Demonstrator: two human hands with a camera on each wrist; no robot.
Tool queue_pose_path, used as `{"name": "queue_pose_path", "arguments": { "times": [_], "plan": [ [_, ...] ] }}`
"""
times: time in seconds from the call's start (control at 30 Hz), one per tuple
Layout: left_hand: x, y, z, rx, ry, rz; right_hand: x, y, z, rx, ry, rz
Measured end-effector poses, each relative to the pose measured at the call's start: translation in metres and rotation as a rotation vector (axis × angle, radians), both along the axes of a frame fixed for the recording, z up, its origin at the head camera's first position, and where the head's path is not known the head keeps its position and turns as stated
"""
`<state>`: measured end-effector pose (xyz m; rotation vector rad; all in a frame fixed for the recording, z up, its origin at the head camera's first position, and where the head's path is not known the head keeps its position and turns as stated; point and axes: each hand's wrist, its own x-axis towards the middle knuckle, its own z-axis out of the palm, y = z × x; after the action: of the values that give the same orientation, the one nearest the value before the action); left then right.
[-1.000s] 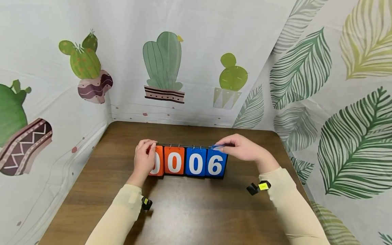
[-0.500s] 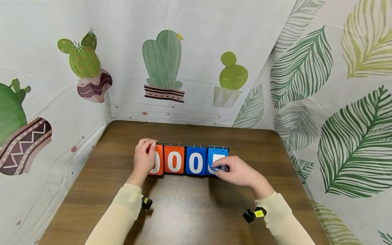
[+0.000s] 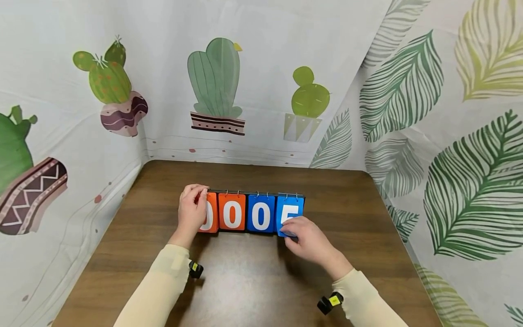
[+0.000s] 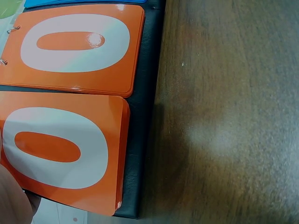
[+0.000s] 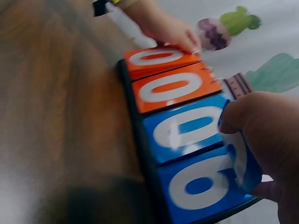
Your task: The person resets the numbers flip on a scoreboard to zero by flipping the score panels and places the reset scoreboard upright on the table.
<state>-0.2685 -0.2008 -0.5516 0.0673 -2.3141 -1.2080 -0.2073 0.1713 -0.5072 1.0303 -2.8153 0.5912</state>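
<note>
A black-backed flip scoreboard stands on the table, showing orange 0, orange 0, blue 0 and blue 5 in the head view. My left hand grips its upper left corner, covering part of the first orange card. At the other end, my right hand pinches the lower edge of the blue 5 card, hiding the digit's bottom. The right wrist view differs: there my right thumb and finger hold a bent blue card over a blue 6 card.
The brown wooden table extends around the scoreboard. Behind it hangs a white cloth printed with cacti, and a leaf-printed cloth is on the right. Small black wrist cameras sit at both sleeves.
My right hand has brought a blue card down from the top rings toward me, so the last number changed from 6 to 5. My left hand has kept its place on the corner.
</note>
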Motion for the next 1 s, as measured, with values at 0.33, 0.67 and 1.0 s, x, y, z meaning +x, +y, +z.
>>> {"name": "queue_pose_path", "arguments": {
  "times": [0.33,0.67,1.0],
  "plan": [
    [0.001,-0.002,-0.002,-0.004,-0.013,0.002,-0.011,-0.009,-0.029,0.088,0.097,-0.038],
    [0.003,-0.002,-0.002,-0.001,-0.045,-0.001,-0.022,-0.015,-0.048,0.205,0.177,-0.019],
    [0.002,0.000,0.000,-0.010,-0.038,-0.002,-0.029,-0.016,-0.056,0.238,0.242,-0.014]
  ]
}}
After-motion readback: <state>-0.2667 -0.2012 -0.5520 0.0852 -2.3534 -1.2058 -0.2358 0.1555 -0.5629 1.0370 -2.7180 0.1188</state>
